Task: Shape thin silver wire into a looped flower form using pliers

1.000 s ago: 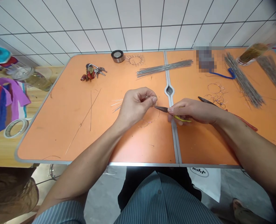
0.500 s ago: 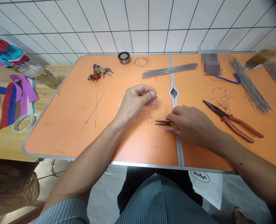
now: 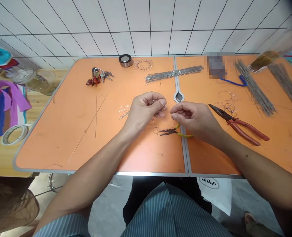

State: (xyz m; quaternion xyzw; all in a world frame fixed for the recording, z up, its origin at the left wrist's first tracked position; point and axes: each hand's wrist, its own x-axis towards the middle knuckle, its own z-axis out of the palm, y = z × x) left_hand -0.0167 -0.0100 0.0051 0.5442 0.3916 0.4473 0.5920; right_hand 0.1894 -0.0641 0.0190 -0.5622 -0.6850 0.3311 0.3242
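Observation:
My left hand (image 3: 149, 107) is closed in a pinch on a thin wire ring (image 3: 153, 123), whose loop hangs below the fingers, partly hidden. Close beside it, my right hand (image 3: 194, 117) has its thumb and forefinger pressed together near the ring. Whatever sits between those fingertips is too fine to make out. Small pliers with yellow handles (image 3: 169, 132) lie on the orange table just below the right hand, which covers part of them. Several short wires (image 3: 123, 112) show to the left of my left hand.
Large red-handled pliers (image 3: 237, 123) lie at right, near coiled wire scraps (image 3: 229, 107). Bundles of straight wire (image 3: 174, 74) rest towards the back. Keys (image 3: 100, 76), a roll of black tape (image 3: 125, 60) and a jar (image 3: 263, 61) stand farther off. Two long wires (image 3: 95, 118) lie at left.
My right hand has let go of the small pliers, leaving them on the table, and has risen towards my left hand with its fingertips closed. The whole view has shifted slightly.

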